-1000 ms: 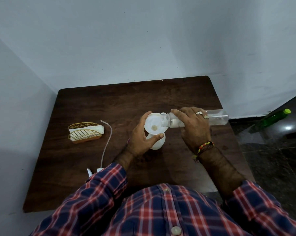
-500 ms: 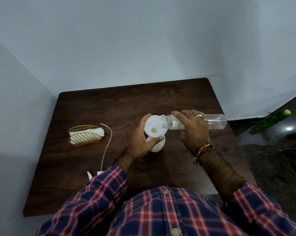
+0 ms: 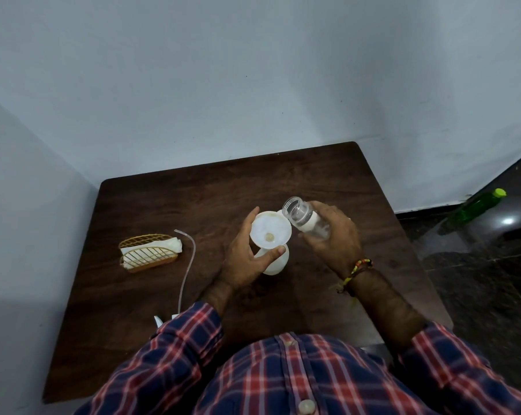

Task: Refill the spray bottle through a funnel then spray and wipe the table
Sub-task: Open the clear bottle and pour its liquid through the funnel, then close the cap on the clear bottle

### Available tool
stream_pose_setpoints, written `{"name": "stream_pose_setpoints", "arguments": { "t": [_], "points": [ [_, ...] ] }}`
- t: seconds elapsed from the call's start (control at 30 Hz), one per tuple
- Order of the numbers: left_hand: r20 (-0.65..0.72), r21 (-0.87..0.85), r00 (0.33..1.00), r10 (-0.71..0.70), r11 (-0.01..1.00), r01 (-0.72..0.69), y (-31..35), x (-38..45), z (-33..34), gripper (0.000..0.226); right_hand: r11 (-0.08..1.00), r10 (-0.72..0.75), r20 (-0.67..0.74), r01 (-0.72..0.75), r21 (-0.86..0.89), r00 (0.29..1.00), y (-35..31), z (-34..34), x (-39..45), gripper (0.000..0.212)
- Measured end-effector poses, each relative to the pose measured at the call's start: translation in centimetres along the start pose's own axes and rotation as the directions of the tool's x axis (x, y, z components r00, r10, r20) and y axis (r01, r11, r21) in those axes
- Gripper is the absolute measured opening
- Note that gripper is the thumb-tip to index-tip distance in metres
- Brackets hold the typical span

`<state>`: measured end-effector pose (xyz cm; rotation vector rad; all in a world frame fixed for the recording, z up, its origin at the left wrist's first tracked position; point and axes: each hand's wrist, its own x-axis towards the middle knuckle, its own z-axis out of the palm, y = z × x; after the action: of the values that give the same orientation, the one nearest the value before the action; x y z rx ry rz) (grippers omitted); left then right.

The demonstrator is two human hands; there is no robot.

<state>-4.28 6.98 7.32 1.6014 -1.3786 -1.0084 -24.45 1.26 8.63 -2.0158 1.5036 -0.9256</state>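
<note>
Your left hand (image 3: 243, 255) curls round the white spray bottle (image 3: 275, 260) standing upright near the middle of the table (image 3: 163, 339), thumb on the near side and fingers on the far side, just under the white funnel (image 3: 270, 232) seated in the bottle's neck. The funnel's wide mouth faces up at you.

Your right hand (image 3: 332, 238) grips a clear refill bottle (image 3: 305, 218), fingers wrapped round its body. It is tilted, open mouth up and toward the far left, just beside the funnel's right rim; whether the two touch cannot be told.

To the left, well apart from your hands, a gold wire napkin holder (image 3: 148, 252) with white napkins sits on the table. A thin clear tube (image 3: 187, 274) runs from beside the holder toward the near edge, ending at a small white piece (image 3: 158, 320) partly hidden by your left sleeve (image 3: 175, 348).

The table's far edge meets the wall, and its left edge runs close to the side wall. The right edge lies just beyond your right forearm. Past it, on the dark floor, a green bottle (image 3: 474, 209) lies tilted near the wall. Bare wood stretches beyond the funnel to the far edge, and between the holder and the near-left corner.
</note>
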Motion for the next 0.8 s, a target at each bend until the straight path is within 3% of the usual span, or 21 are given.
{"name": "stream_pose_setpoints", "arguments": {
  "t": [0.13,0.33,0.4,0.47,0.53,0.6,0.7,0.8],
  "points": [
    [-0.005,-0.011,1.000,-0.018,1.000,0.018,0.1,0.0,-0.1,0.110,0.981,0.072,-0.012,-0.068,0.184,0.997,-0.1,-0.2,-0.5,0.066],
    [0.001,-0.075,0.997,-0.075,0.994,0.074,-0.2,-0.3,-0.8,0.121,0.941,0.118,-0.050,-0.095,0.326,0.992,-1.2,-0.6,-1.0,0.064],
    [-0.009,-0.132,0.995,-0.099,0.987,0.097,-0.3,-0.9,-1.2,0.111,0.927,0.129,-0.061,-0.098,0.363,0.990,-1.5,-0.8,-1.0,0.062],
    [-0.055,-0.143,0.988,-0.142,0.981,0.133,-0.4,-1.6,-1.8,0.082,0.919,0.129,-0.072,-0.092,0.384,0.989,-1.7,-0.9,-1.0,0.061],
    [-0.153,-0.012,0.976,-0.155,0.988,0.155,-1.7,-2.1,-2.4,0.051,0.919,0.128,-0.088,-0.085,0.386,0.988,-2.1,-1.0,-1.3,0.061],
    [-0.298,0.109,0.947,-0.124,0.981,0.163,-3.9,-2.3,-3.0,0.035,0.921,0.128,-0.117,-0.075,0.382,0.985,-2.5,-0.9,-1.6,0.062],
    [-0.457,0.190,0.875,-0.162,0.943,0.274,-6.9,-2.8,-3.5,0.029,0.926,0.128,-0.166,-0.058,0.373,0.978,-2.9,-0.7,-2.2,0.061],
    [-0.454,0.230,0.841,-0.296,0.872,0.431,-8.6,-3.2,-4.2,0.039,0.929,0.136,-0.187,-0.060,0.366,0.973,-2.9,-0.3,-2.6,0.060]
  ]
}}
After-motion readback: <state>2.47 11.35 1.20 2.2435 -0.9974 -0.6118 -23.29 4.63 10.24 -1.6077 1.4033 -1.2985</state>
